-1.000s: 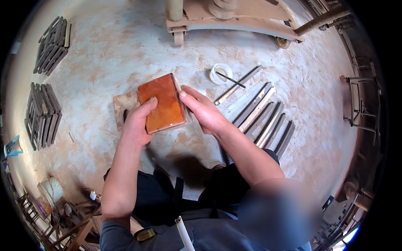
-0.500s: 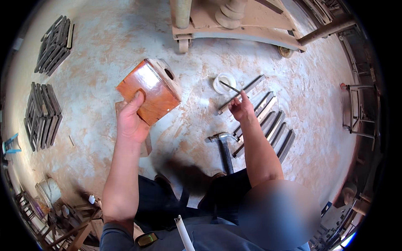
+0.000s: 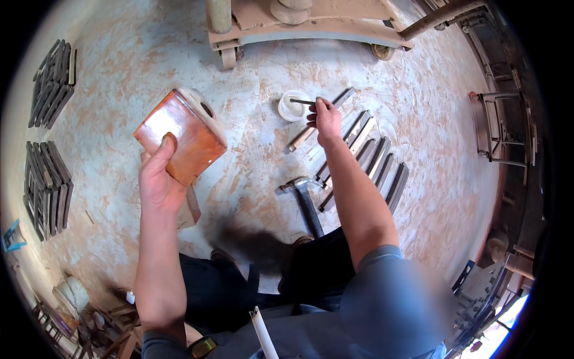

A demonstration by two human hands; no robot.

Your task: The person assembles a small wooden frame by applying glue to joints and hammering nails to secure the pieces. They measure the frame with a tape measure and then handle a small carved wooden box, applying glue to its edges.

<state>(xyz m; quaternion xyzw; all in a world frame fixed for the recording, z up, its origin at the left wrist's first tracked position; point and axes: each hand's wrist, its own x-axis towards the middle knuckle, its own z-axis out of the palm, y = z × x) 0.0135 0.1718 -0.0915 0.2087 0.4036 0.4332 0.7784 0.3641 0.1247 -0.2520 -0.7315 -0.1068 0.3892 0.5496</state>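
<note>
My left hand (image 3: 160,173) grips a glossy orange-brown wooden block (image 3: 184,142), its thumb pressed on the shiny face. A dark oval hole shows in the block's paler far side. My right hand (image 3: 326,121) is closed on a thin dark stick (image 3: 304,102). The tip of that stick lies over the small round white tub (image 3: 287,112) on the floor, with pale contents inside. Whether the tip touches the contents, I cannot tell. Below my left hand, a second wooden block (image 3: 190,210) is partly hidden.
A claw hammer (image 3: 306,206) lies near my feet. Several dark wooden strips (image 3: 373,161) lie under and beside my right forearm. Slatted wooden frames are stacked (image 3: 49,185) at the left. A wheeled wooden cart (image 3: 311,31) stands at the far side, a metal rack (image 3: 505,128) at the right.
My right hand has moved forward beside the tub, and the stick has swung to lie more sideways. The whole view has shifted; my left hand still holds the block.
</note>
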